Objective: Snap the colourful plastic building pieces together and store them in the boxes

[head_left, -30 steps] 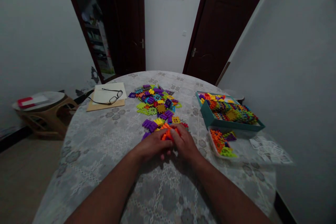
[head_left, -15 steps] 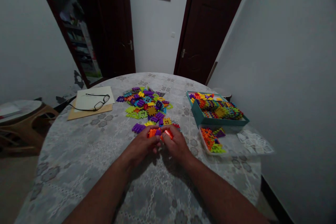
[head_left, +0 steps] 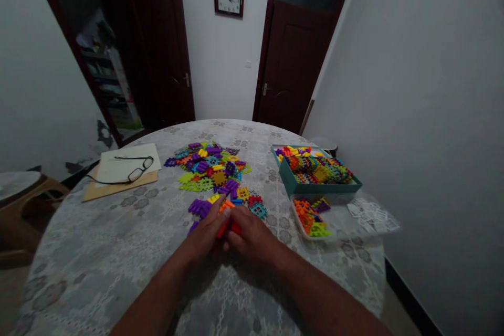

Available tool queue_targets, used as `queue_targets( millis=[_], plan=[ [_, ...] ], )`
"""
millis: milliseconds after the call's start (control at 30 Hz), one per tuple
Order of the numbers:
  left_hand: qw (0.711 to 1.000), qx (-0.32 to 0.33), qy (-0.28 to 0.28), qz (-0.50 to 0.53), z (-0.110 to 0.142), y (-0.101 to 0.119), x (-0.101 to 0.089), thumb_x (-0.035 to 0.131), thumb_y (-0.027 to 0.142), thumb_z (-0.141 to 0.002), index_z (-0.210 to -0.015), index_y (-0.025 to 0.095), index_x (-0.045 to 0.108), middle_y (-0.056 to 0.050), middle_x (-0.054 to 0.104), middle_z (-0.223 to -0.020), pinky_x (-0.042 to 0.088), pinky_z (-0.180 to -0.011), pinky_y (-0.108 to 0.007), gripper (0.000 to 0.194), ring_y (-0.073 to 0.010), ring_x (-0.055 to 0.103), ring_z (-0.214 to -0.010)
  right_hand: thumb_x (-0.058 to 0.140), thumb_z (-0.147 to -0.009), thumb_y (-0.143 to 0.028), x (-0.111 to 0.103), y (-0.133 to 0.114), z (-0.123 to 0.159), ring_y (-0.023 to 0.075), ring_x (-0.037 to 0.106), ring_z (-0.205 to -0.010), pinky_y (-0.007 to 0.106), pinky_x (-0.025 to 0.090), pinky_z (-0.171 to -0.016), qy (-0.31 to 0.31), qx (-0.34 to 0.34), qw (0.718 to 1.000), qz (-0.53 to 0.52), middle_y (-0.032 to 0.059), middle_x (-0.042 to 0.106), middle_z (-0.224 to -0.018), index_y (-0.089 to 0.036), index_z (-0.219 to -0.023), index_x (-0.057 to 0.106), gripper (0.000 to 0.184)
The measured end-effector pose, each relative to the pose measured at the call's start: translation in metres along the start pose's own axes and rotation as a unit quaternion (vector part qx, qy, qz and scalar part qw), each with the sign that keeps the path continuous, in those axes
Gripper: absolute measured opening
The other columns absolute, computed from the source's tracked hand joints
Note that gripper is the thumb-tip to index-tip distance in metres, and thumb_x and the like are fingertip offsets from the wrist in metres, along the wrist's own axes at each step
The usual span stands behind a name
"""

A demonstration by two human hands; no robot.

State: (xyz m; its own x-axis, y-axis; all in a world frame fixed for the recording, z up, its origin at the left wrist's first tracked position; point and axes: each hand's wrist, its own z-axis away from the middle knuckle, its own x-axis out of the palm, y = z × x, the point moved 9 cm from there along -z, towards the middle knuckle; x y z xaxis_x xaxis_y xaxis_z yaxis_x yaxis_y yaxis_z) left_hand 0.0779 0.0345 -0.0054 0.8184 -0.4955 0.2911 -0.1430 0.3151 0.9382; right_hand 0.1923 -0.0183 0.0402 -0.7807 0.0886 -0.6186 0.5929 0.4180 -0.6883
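So we've got our left hand (head_left: 207, 231) and right hand (head_left: 250, 231) wrapped around some orange-red blocks (head_left: 227, 205), colorful pile (head_left: 218, 177) just past them.

The held blocks (head_left: 227, 204) show orange above and red below, mostly covered, their tilt unclear. They are well in from the tabletop's (head_left: 118, 252) far edge, roughly midway between its sides.

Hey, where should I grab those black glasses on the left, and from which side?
Probably by the bridge of the glasses, pinching from above and coming in from the right. Both arms stretch open toward the left, so the lens end faces the pile of pieces. A narrow pinch there should also spare the lenses.
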Motion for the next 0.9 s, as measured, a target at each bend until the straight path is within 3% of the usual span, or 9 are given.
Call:
queue_targets(
  millis=[100,267,400,500,600,733,800,900],
  plan=[
    [1.000,0.000,0.003,-0.017,-0.002,-0.002,-0.001,0.083,0.060,-0.092,-0.172,0.030,0.045,-0.011,0.083,-0.110,0.055,-0.060,-0.026,0.093,-0.0245,0.077,-0.082,0.066,-0.089,-0.011,0.000,-0.003,0.001,0.0266,0.066,-0.118,0.041,0.054,-0.106,0.013,-0.006,1.000,0.026,0.0086,0.070,-0.129,-0.024,-0.132,0.065,0.045],
    [1.000,-0.017,-0.011,-0.019,-0.005,-0.005,0.004,0.075,0.069,-0.096,-0.169,0.026,0.043,-0.003,0.077,-0.082,0.044,-0.043,-0.022,0.091,-0.0178,0.067,-0.053,0.063,-0.087,-0.010,-0.009,-0.006,0.000,0.0230,0.069,-0.104,0.035,0.054,-0.094,0.025,0.016,0.999,-0.010,0.0031,0.073,-0.114,-0.027,-0.116,0.065,0.034],
    [0.999,-0.017,-0.032,-0.025,-0.005,0.001,0.012,0.073,0.072,-0.094,-0.162,0.022,0.049,-0.005,0.078,-0.085,0.050,-0.042,-0.025,0.088,-0.0212,0.071,-0.058,0.061,-0.083,-0.008,-0.022,-0.014,-0.002,0.0217,0.069,-0.095,0.033,0.053,-0.087,0.030,0.029,0.998,-0.039,0.0007,0.074,-0.106,-0.028,-0.111,0.063,0.034],
    [0.999,0.005,-0.035,-0.016,-0.005,0.013,0.012,0.073,0.074,-0.090,-0.149,0.019,0.060,-0.005,0.076,-0.083,0.053,-0.044,-0.028,0.082,-0.0227,0.072,-0.060,0.064,-0.086,-0.012,-0.046,-0.026,-0.002,0.0194,0.067,-0.088,0.030,0.051,-0.082,0.046,0.047,0.996,-0.068,-0.0015,0.074,-0.101,-0.028,-0.111,0.063,0.030],
    [0.995,0.076,0.051,-0.038,-0.002,0.039,-0.009,0.075,0.070,-0.088,-0.132,0.016,0.069,-0.008,0.078,-0.092,0.051,-0.046,-0.028,0.070,-0.0189,0.068,-0.060,0.065,-0.095,-0.022,-0.087,-0.031,-0.006,0.0181,0.065,-0.083,0.028,0.049,-0.078,0.066,0.079,0.993,-0.052,-0.0030,0.073,-0.096,-0.027,-0.113,0.065,0.019],
    [0.952,0.164,0.222,-0.129,0.012,0.072,-0.052,0.068,0.067,-0.093,-0.118,0.017,0.075,-0.007,0.078,-0.094,0.053,-0.058,-0.030,0.056,-0.0177,0.064,-0.066,0.065,-0.100,-0.029,-0.171,-0.016,-0.031,0.0198,0.068,-0.092,0.030,0.049,-0.084,0.118,0.078,0.983,0.114,0.0021,0.076,-0.106,-0.025,-0.115,0.068,0.016],
    [0.922,0.187,0.288,-0.181,0.020,0.082,-0.068,0.064,0.066,-0.095,-0.115,0.020,0.075,-0.007,0.079,-0.094,0.055,-0.065,-0.033,0.051,-0.0206,0.066,-0.072,0.065,-0.099,-0.026,-0.220,0.012,-0.052,0.0212,0.069,-0.099,0.030,0.049,-0.087,0.141,0.102,0.962,0.210,0.0050,0.078,-0.111,-0.023,-0.115,0.070,0.017],
    [0.892,0.179,0.342,-0.236,0.026,0.087,-0.081,0.063,0.060,-0.095,-0.115,0.025,0.076,-0.005,0.081,-0.098,0.058,-0.073,-0.038,0.042,-0.0251,0.071,-0.082,0.071,-0.099,-0.028,-0.291,0.085,-0.075,0.0198,0.070,-0.095,0.026,0.048,-0.078,0.135,0.262,0.905,0.305,0.0060,0.080,-0.108,-0.022,-0.116,0.074,0.018]
  ],
)
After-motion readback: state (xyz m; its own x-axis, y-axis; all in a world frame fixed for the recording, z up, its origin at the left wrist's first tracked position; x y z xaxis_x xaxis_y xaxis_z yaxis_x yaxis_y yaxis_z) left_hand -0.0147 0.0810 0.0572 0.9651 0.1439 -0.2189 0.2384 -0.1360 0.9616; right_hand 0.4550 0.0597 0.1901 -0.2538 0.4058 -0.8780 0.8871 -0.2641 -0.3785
